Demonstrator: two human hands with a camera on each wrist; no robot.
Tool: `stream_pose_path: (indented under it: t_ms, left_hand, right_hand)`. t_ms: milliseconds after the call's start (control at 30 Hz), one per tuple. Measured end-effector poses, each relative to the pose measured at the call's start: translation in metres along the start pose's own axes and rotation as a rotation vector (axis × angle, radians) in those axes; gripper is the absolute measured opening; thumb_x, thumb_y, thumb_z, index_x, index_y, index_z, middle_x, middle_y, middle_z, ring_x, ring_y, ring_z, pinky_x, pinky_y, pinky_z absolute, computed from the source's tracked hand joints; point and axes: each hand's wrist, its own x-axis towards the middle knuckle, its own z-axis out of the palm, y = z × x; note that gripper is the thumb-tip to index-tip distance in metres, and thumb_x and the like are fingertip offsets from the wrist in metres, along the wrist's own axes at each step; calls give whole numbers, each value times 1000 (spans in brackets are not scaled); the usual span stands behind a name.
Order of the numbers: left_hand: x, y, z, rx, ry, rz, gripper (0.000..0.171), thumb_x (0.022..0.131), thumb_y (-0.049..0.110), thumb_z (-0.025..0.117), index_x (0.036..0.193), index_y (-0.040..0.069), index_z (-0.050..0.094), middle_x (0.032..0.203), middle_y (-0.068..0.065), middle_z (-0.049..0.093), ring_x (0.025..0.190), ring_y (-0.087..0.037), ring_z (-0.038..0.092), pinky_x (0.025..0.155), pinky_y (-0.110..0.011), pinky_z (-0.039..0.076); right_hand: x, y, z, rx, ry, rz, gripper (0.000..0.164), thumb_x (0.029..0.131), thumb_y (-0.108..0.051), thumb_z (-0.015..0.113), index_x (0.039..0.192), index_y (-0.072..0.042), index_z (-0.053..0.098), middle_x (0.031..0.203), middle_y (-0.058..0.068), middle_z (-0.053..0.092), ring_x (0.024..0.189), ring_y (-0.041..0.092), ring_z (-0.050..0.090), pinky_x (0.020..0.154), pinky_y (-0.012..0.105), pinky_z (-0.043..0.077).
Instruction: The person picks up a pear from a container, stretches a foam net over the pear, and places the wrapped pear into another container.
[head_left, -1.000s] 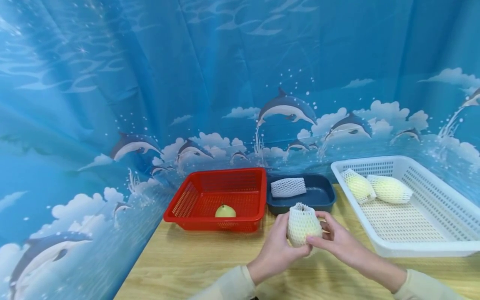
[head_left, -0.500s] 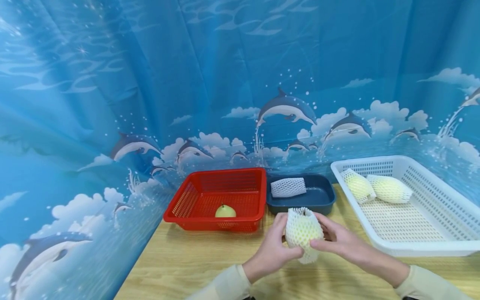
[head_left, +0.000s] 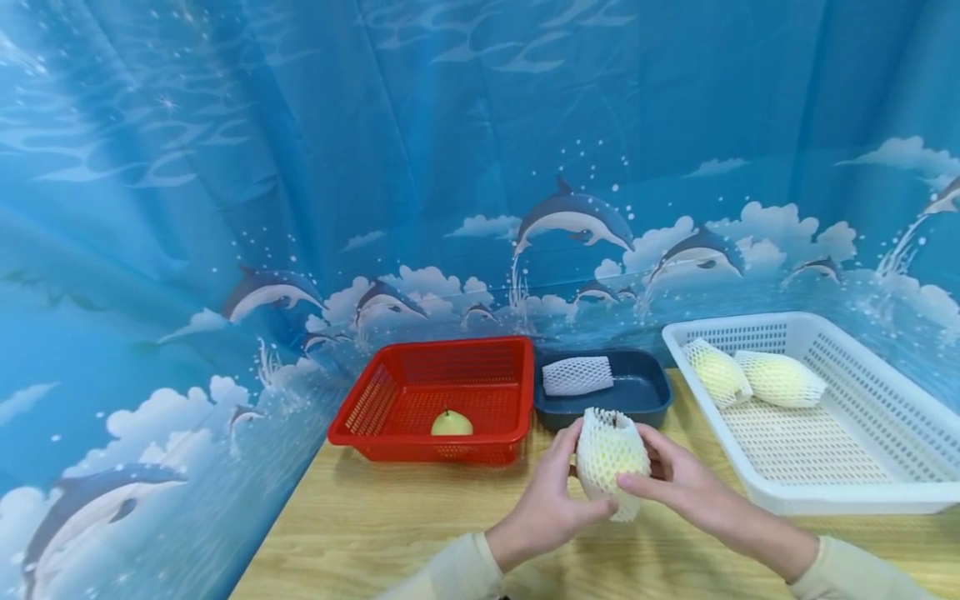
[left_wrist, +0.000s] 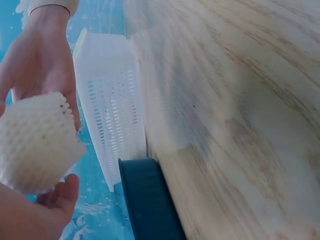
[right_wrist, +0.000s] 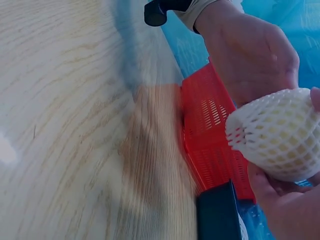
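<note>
Between my two hands, above the wooden table, is a pear in a white foam net (head_left: 613, 458); the net's open end points up and a dark stem shows inside it. My left hand (head_left: 546, 498) grips it from the left, thumb across the lower front. From the right, my right hand (head_left: 693, 492) holds it with the thumb pressed on the netting and the fingers behind. In the right wrist view the foam net (right_wrist: 280, 132) is seen close up, its mesh stretched around the fruit. The far-side fingers are partly hidden.
A red basket (head_left: 352, 438) at left holds a bare pear (head_left: 452, 423). In the dark blue tray (head_left: 637, 400) behind my hands lies an empty foam net (head_left: 577, 376). The white basket (head_left: 847, 498) at right contains two netted pears (head_left: 780, 379). A dolphin-print curtain (head_left: 450, 167) hangs behind.
The netted pear has tilted in my hands, first tipping toward me, then rising slightly and shifting right. Both hands keep hold of it. The baskets and tray stay where they were.
</note>
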Motion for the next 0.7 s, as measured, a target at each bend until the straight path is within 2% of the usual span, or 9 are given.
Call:
stream_pose_path:
  t_ms: [100,167,333,433,700]
  left_hand:
    - [0,3,5,56,24,-20,91,78,42,83,153,37,31,137,12,46,116,-5,49,96,-25,48]
    - [1,6,9,82,49,-42,91,76,45,86,150,39,33,133,13,45,114,-4,49,97,-25,47]
    - [3,7,15,99,98,-71,88,74,37,88,146,40,38,126,14,47,108,-4,49,92,-24,47]
    - [3,6,15,65,99,-64,89,72,30,87,146,38,39,129,14,49,109,-5,51,93,-24,48]
    - [0,0,10,-120,58,14,83,74,15,83,145,29,41,134,8,54,114,-8,55,97,-25,48]
  right_hand:
    - [-1,-1,3,-12,37,15,71,97,-20,66,154,-3,28,132,21,55,108,19,65,87,27,55]
    - [-1,-1,4,-27,58,13,71,96,-21,67,154,-3,29,132,20,56,107,17,65,86,27,56]
    - [-1,-1,6,-68,86,-22,72,94,-20,70,151,-1,32,130,20,58,106,16,65,85,26,56]
    - [-2,0,4,-75,77,-38,70,92,-18,72,149,-2,34,130,19,58,106,16,65,86,26,55]
    - [-7,0,-4,-62,3,-110,73,93,-14,70,152,1,29,137,26,53,106,7,62,81,29,55]
